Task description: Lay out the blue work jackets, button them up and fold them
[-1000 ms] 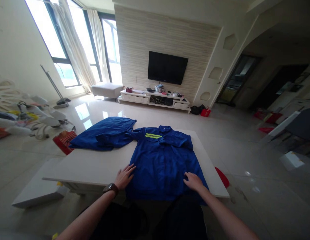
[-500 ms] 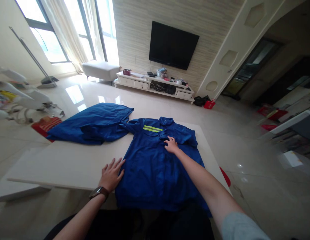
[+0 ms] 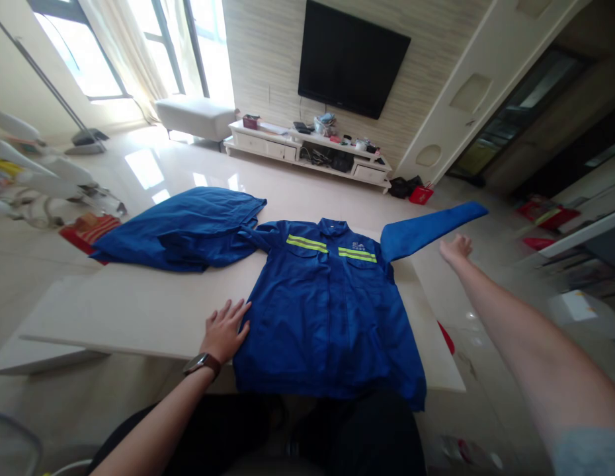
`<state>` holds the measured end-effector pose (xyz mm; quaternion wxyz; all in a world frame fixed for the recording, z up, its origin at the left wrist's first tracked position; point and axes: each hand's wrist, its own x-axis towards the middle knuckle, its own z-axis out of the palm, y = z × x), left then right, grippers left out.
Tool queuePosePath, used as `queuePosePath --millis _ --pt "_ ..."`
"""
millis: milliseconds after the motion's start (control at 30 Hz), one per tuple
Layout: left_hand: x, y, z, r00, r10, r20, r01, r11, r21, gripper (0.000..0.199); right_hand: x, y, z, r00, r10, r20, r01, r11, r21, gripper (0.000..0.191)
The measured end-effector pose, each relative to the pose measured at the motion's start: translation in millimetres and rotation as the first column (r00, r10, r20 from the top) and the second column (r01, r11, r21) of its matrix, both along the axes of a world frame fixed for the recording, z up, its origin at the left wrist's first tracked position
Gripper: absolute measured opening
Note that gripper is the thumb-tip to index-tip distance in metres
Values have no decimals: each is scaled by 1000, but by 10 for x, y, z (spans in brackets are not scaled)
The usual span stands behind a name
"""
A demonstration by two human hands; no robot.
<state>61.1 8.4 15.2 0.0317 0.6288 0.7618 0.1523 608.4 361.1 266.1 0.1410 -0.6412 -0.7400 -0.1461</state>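
Blue jacket spread front-up on tabletop. Left hand at its 9 o'clock edge, grip flat, splayed, nothing held. Right hand at 2 o'clock, part-curled just beside outstretched sleeve; can't tell if grip holds anything. Another blue garment at 10 o'clock.

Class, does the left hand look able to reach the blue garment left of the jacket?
Probably yes: the left hand lies at the edge of the jacket, and only tabletop shows between it and the garment.
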Motion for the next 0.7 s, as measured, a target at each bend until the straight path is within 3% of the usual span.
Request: queuePosePath --millis 67,133,233,300,367,433,700 --pt "5 1 10 1000 -2 7 2 1000 3 53 167 -432 -378 998 -53 -18 51 997 -62 51" --pt "6 1 17 1000 -9 7 9 1000 2 53 181 -1050 -1011 999 -36 -19 33 988 -154 48" --pt "0 5 15 1000 -11 0 11 1000 -4 53 109 -2048 -2013 989 144 -14 -139 921 -365 47" --pt "-8 9 6 1000 -9 -2 9 1000 -11 53 78 -2553 -2449 981 193 4 -175 899 -401 51" --pt "-18 13 0 1000 -11 -6 11 1000 -21 53 68 -2836 -2632 982 187 24 -167 920 -354 54" --pt "-23 11 4 1000 -15 -8 15 999 -35 53 69 -2924 -2642 985 169 36 -150 937 -314 56" --pt "-43 31 105 1000 -23 16 25 994 -109 51 -15 -2728 -2594 987 152 57 -123 929 -349 55"
